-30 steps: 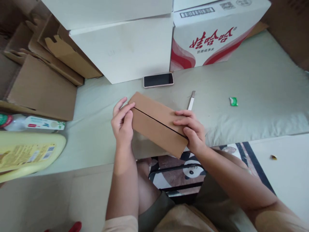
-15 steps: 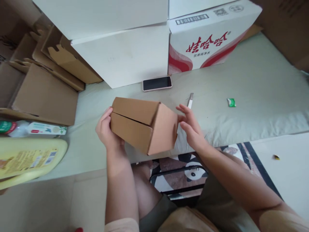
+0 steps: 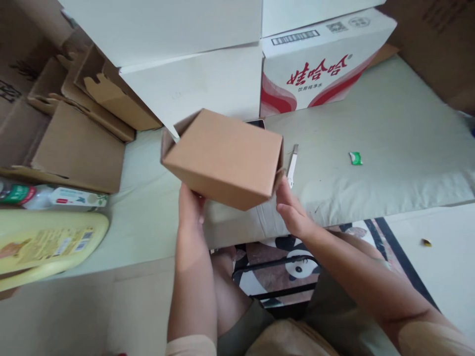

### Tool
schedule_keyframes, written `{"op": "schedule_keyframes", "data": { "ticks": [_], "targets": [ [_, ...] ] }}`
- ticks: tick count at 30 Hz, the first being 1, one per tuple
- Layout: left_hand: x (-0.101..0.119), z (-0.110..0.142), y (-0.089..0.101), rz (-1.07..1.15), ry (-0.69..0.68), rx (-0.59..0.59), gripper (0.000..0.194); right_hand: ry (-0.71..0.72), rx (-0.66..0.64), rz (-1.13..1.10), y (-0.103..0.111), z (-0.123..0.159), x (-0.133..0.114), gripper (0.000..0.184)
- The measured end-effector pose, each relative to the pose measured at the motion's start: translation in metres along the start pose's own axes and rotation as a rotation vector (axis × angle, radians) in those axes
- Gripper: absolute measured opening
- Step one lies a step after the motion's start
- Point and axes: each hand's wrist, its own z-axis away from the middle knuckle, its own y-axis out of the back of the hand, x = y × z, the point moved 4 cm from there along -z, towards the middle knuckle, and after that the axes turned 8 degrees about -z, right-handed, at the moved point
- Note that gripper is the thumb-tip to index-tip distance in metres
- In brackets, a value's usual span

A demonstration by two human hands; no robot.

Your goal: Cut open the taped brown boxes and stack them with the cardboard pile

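Over pale cloth (image 3: 393, 138), a plain brown open-ended box (image 3: 226, 153) slants, left hand (image 3: 192, 203) gripping beneath, right hand (image 3: 293, 211) half-open against its flap (image 3: 280, 175).

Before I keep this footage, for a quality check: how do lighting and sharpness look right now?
Head view: soft light, the upper face of the cardboard box brighter than its near side; large red lettering legible, fine print on the yellow jug unreadable; apparent wide-angle stretching toward the edges.

The left hand (image 3: 191, 203) held a brown cardboard box (image 3: 224, 155) from below; the right hand (image 3: 291, 207) touched its right end. A white cutter (image 3: 293, 165) lay nearby on green cloth (image 3: 389, 133).
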Motion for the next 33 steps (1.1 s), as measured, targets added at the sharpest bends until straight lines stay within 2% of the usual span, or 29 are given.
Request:
{"op": "schedule_keyframes", "data": {
  "ticks": [3,5,9,11,17,22,25,27,33],
  "targets": [
    [-0.001,0.002,-0.006,-0.033,0.042,-0.073,0.035,0.045,-0.046,0.124,-0.001,-0.005,-0.009,0.072],
    [-0.002,0.003,-0.007,-0.047,0.005,-0.118,0.044,0.076,-0.051,0.152,-0.001,-0.007,-0.016,0.07],
    [-0.011,0.006,-0.005,-0.159,-0.083,-0.212,0.075,0.116,-0.022,0.194,0.002,-0.009,-0.022,0.067],
    [-0.015,0.008,-0.004,-0.239,-0.111,-0.249,0.081,0.138,-0.001,0.203,0.003,-0.009,-0.025,0.066],
    [-0.016,0.011,0.0,-0.49,-0.045,-0.233,0.076,0.14,0.036,0.192,0.008,-0.009,-0.031,0.055],
    [-0.022,0.017,-0.008,-0.591,0.03,-0.385,0.066,0.124,0.079,0.149,0.014,-0.011,-0.034,0.049],
    [-0.025,0.02,-0.012,-0.655,0.076,-0.418,0.059,0.117,0.099,0.166,0.017,-0.01,-0.034,0.047],
    [-0.024,0.021,-0.014,-0.681,0.067,-0.429,0.057,0.11,0.107,0.2,0.018,-0.01,-0.034,0.047],
    [-0.015,0.025,-0.021,-0.741,-0.084,-0.544,0.041,0.091,0.077,0.15,0.019,-0.012,-0.03,0.047]
  ]
}}
